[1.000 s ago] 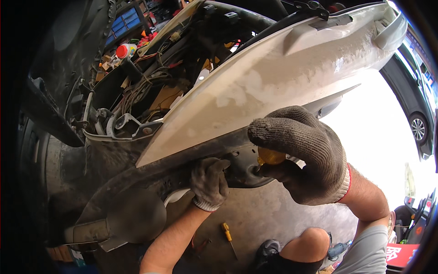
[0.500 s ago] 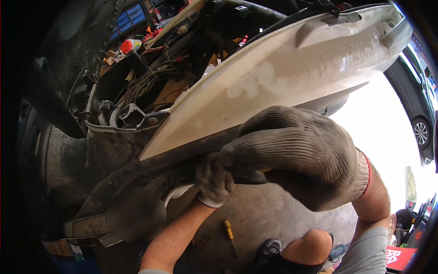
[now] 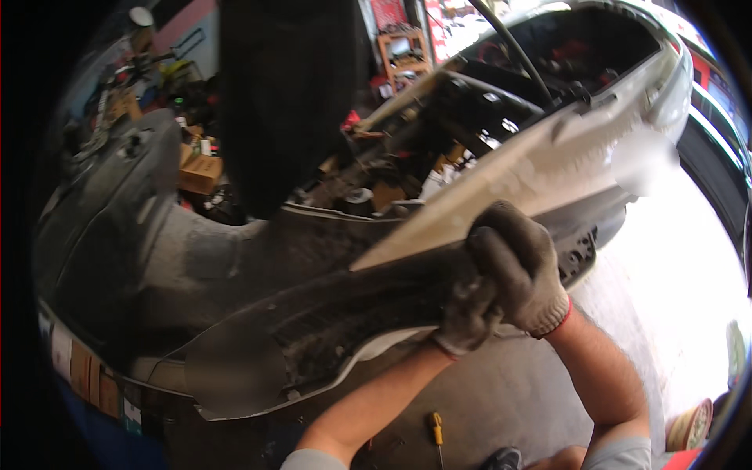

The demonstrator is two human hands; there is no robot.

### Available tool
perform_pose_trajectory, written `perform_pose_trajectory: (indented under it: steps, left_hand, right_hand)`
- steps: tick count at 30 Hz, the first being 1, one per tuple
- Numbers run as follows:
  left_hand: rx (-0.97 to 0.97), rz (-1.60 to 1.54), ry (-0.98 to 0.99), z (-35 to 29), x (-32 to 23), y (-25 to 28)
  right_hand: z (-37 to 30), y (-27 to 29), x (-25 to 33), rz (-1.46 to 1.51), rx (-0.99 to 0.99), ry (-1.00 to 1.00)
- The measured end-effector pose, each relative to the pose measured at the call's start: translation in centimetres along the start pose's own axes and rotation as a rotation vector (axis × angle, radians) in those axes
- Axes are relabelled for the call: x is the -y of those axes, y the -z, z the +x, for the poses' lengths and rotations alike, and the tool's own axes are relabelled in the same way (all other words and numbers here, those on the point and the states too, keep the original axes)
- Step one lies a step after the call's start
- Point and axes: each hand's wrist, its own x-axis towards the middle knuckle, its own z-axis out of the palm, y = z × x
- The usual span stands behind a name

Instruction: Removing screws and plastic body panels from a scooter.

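Note:
A scooter body fills the middle. Its pale, patchy side panel (image 3: 501, 184) slopes up to the right, and a long black lower panel (image 3: 345, 313) runs beneath. Both my hands wear grey-brown knit gloves with dirty fingers. My left hand (image 3: 470, 317) is curled round the black panel's lower edge, its fingers partly hidden. Just above and right of it, my right hand (image 3: 517, 266) is closed against the seam between the pale and black panels. What lies inside those fingers is hidden. The two hands touch or nearly touch.
A yellow-handled screwdriver (image 3: 436, 427) lies on the concrete floor below. Past the open seat bay, a wooden shelf (image 3: 403, 55) stands at the back. Cardboard boxes (image 3: 200, 172) sit at the left. A dark car (image 3: 709, 168) is at the right. The raised dark seat (image 3: 294, 102) blocks part of the background.
My right hand has moved from large and close to the view down onto the panels beside my left hand. The view has shifted, showing more of the scooter and the room behind.

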Motion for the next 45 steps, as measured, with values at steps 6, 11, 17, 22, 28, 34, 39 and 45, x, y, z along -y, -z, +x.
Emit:
perform_pose_trajectory:
  steps: [6,11,17,22,28,34,39,45]
  left_hand:
    - [-0.181,0.237,-0.236,3.6,-5.3,0.7]
    - [-0.076,0.167,-0.193,3.9,-5.2,1.1]
    - [-0.083,0.275,-0.186,3.1,-3.9,0.7]
    - [0.002,0.273,-0.158,3.5,-4.5,0.2]
    - [-0.193,0.877,-0.395,0.6,3.0,-2.3]
    - [-0.126,0.301,-0.302,4.0,-3.2,-0.9]
    - [-0.125,0.163,-0.284,4.0,-4.0,0.3]
    - [-0.126,0.139,-0.269,3.7,-4.2,0.5]
  right_hand:
    - [1.2,0.6,0.5,0.564,-0.024,-0.576]
    - [2.4,1.1,-0.4,0.348,0.121,-0.485]
    - [5.3,2.4,5.9,-0.898,0.504,-0.221]
    - [5.9,3.8,5.8,-0.915,0.728,-0.23]
    - [8.7,0.9,9.8,-1.124,0.924,-0.39]
    - [7.9,3.3,5.6,-1.06,1.047,-0.129]
    - [8.2,2.6,6.4,-1.091,0.931,-0.428]
    - [8.1,2.2,7.7,-1.078,0.959,-0.394]
